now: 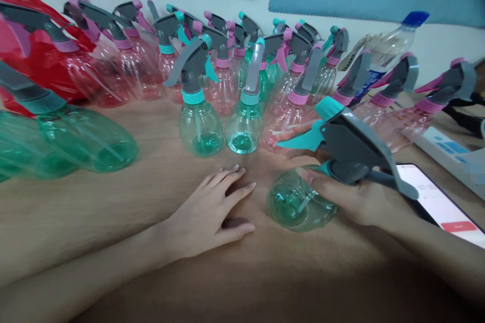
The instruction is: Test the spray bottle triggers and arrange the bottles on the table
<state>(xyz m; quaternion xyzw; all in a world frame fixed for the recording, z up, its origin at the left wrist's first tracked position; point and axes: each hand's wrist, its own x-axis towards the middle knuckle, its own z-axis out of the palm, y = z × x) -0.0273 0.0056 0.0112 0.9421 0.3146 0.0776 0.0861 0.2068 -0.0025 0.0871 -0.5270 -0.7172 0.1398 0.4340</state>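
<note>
My right hand [352,197] grips a green spray bottle [291,202] by its neck, thumb in front and other fingers behind. The bottle leans to the right, its grey head with a turquoise nozzle and trigger [306,136] upward. My left hand [212,212] lies palm down on the wooden table [159,287], fingers spread, holding nothing, just left of that bottle. Beyond the hands stand two green spray bottles with turquoise collars, one on the left [200,131] and one on the right [243,131].
Several pink spray bottles [146,70] and green ones crowd the back. More green bottles [91,136] stand at left, before a red plastic bag [41,70]. At right are a phone [428,186], a white box [454,156] and a blue-capped water bottle [396,40].
</note>
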